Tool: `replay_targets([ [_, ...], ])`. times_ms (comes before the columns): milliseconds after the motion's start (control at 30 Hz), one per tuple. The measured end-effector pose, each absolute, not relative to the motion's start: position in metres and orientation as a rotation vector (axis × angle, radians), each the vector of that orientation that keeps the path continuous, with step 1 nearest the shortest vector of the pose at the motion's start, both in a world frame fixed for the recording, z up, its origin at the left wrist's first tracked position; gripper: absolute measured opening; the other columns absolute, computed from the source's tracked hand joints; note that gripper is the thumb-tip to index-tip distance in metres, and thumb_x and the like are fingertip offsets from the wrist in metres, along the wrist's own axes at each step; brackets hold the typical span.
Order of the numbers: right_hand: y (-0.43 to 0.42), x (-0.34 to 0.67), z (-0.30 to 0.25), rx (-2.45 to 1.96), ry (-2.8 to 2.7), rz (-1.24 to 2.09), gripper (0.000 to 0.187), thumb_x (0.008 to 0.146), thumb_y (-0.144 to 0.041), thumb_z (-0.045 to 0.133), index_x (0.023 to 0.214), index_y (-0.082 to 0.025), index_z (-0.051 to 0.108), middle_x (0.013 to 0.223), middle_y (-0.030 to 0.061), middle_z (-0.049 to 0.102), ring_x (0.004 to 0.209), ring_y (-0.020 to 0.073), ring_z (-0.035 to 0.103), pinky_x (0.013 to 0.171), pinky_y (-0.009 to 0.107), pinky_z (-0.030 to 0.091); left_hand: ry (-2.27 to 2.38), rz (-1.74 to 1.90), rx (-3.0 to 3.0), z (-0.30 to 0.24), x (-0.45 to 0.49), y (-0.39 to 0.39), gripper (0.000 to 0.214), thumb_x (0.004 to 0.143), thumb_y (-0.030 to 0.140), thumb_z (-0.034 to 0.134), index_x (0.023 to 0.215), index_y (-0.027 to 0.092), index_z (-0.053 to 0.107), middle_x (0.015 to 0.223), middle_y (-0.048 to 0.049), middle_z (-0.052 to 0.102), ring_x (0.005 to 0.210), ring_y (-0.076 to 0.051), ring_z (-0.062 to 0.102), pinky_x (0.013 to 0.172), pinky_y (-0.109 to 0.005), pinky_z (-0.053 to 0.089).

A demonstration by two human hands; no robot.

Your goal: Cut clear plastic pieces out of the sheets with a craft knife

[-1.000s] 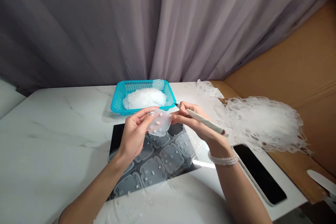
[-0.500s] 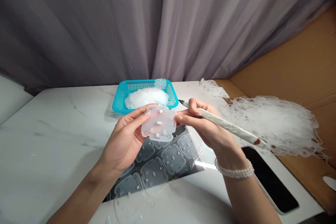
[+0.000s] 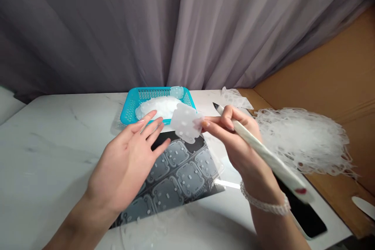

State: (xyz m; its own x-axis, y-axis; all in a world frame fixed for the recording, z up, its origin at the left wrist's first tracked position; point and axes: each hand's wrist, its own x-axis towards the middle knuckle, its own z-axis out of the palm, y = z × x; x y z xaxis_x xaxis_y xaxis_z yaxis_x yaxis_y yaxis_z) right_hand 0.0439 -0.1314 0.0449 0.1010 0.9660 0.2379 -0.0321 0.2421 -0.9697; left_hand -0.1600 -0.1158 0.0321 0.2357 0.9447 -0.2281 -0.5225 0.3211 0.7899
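Observation:
Between the thumb and finger of my right hand (image 3: 238, 136) is a translucent plastic piece (image 3: 185, 123), thin and roughly square, with small bumps and notched edges. The same hand also keeps a white pen-shaped tool (image 3: 266, 152) with a dark pointed tip, lying back across the palm. My left hand (image 3: 125, 160) is off the piece, palm facing in, fingers spread with nothing in them. Below the hands lies a dark sheet (image 3: 172, 187) of similar moulded pieces, partly covered by my left hand. One slot near its top right corner shows plain black.
A blue plastic basket (image 3: 129, 107) behind the hands holds a pile of translucent pieces (image 3: 158, 106). To the right are a heap of clear ring-like scraps (image 3: 307, 140), a small perforated offcut (image 3: 236, 98) and a black phone (image 3: 307, 213), partly under my right arm. A grey curtain (image 3: 164, 27) hangs behind.
My left hand has let go of the plastic piece and moved left, fingers spreading. My right hand now holds the piece alone, tilted and slightly higher; the pen-shaped tool's tip has swung up and right.

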Motion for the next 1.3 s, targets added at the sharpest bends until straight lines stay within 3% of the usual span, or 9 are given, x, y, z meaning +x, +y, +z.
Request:
replay_targets([
  [133, -0.148, 0.026, 0.052, -1.076, -1.490, 0.987, 0.044, 0.087, -0.027, 0.070, 0.063, -0.025, 0.033, 0.078, 0.0031, 0.074, 0.083, 0.0227, 0.073, 0.073, 0.036, 0.056, 0.618, 0.901, 0.522, 0.042, -0.155, -0.123, 0.060, 0.091, 0.060, 0.043, 0.135, 0.023, 0.060, 0.143, -0.0106, 0.059, 0.137, -0.037, 0.049, 0.104, -0.057, 0.051],
  [367, -0.141, 0.049, 0.061, -1.003, -1.157, 0.811, 0.035, 0.090, -0.025, 0.069, 0.068, -0.025, 0.041, 0.079, 0.0022, 0.074, 0.095, 0.0250, 0.075, 0.086, 0.041, 0.059, 0.545, 0.803, 0.491, 0.046, -0.154, -0.123, 0.060, 0.092, 0.061, 0.041, 0.134, 0.023, 0.062, 0.142, -0.0078, 0.060, 0.141, -0.035, 0.045, 0.103, -0.055, 0.053],
  [600, -0.135, 0.055, 0.059, -0.947, -1.085, 0.839, 0.025, 0.095, -0.030, 0.061, 0.072, -0.026, 0.053, 0.077, 0.0027, 0.075, 0.090, 0.0247, 0.076, 0.084, 0.041, 0.060, 0.506, 0.809, 0.537, 0.051, -0.157, -0.125, 0.058, 0.093, 0.061, 0.042, 0.129, 0.023, 0.066, 0.138, -0.0091, 0.063, 0.136, -0.038, 0.050, 0.100, -0.060, 0.052],
  [833, -0.134, 0.057, 0.061, -0.877, -1.011, 0.876, 0.034, 0.099, -0.035, 0.052, 0.067, -0.025, 0.053, 0.060, -0.0013, 0.051, 0.083, 0.0258, 0.076, 0.082, 0.041, 0.060, 0.513, 0.772, 0.604, 0.052, -0.158, -0.124, 0.062, 0.092, 0.065, 0.041, 0.138, 0.028, 0.058, 0.143, -0.0049, 0.059, 0.139, -0.036, 0.046, 0.103, -0.057, 0.051],
  [967, -0.134, 0.060, 0.061, -0.866, -1.029, 0.852, 0.032, 0.101, -0.041, 0.046, 0.076, -0.027, 0.060, 0.073, 0.0008, 0.055, 0.077, 0.0234, 0.074, 0.074, 0.039, 0.059, 0.559, 0.808, 0.618, 0.052, -0.155, -0.126, 0.059, 0.092, 0.061, 0.043, 0.135, 0.025, 0.060, 0.141, -0.0071, 0.061, 0.139, -0.036, 0.047, 0.101, -0.056, 0.054],
  [1100, -0.132, 0.064, 0.063, -0.893, -1.077, 0.784, 0.037, 0.101, -0.051, 0.040, 0.084, -0.028, 0.063, 0.083, 0.0026, 0.059, 0.073, 0.0193, 0.068, 0.066, 0.035, 0.056, 0.696, 1.079, 0.783, 0.043, -0.154, -0.107, 0.039, 0.093, 0.036, 0.049, 0.127, 0.022, 0.063, 0.133, -0.0083, 0.066, 0.133, -0.034, 0.053, 0.100, -0.052, 0.055],
  [1167, -0.130, 0.066, 0.065, -0.923, -1.060, 0.738, 0.038, 0.100, -0.053, 0.039, 0.086, -0.026, 0.062, 0.084, 0.0034, 0.059, 0.071, 0.0173, 0.065, 0.062, 0.032, 0.055, 0.755, 1.369, 0.984, 0.031, -0.156, -0.078, 0.040, 0.093, 0.027, 0.050, 0.131, 0.020, 0.059, 0.133, -0.0079, 0.066, 0.133, -0.031, 0.054, 0.106, -0.047, 0.050],
  [1233, -0.128, 0.069, 0.066, -0.975, -1.035, 0.680, 0.037, 0.099, -0.055, 0.041, 0.088, -0.025, 0.059, 0.088, 0.0040, 0.060, 0.069, 0.0154, 0.062, 0.057, 0.029, 0.054, 0.849, 1.662, 1.297, 0.015, -0.156, -0.038, 0.047, 0.096, 0.026, 0.047, 0.142, 0.016, 0.049, 0.144, -0.0068, 0.057, 0.140, -0.027, 0.045, 0.118, -0.041, 0.036],
  [1300, -0.128, 0.072, 0.066, -1.037, -1.047, 0.632, 0.035, 0.098, -0.056, 0.044, 0.090, -0.025, 0.057, 0.090, 0.0040, 0.060, 0.071, 0.0145, 0.062, 0.056, 0.026, 0.054, 1.123, 1.517, 1.747, -0.002, -0.152, -0.002, 0.053, 0.098, 0.025, 0.046, 0.149, 0.014, 0.042, 0.159, -0.0062, 0.040, 0.150, -0.030, 0.026, 0.124, -0.041, 0.019],
])
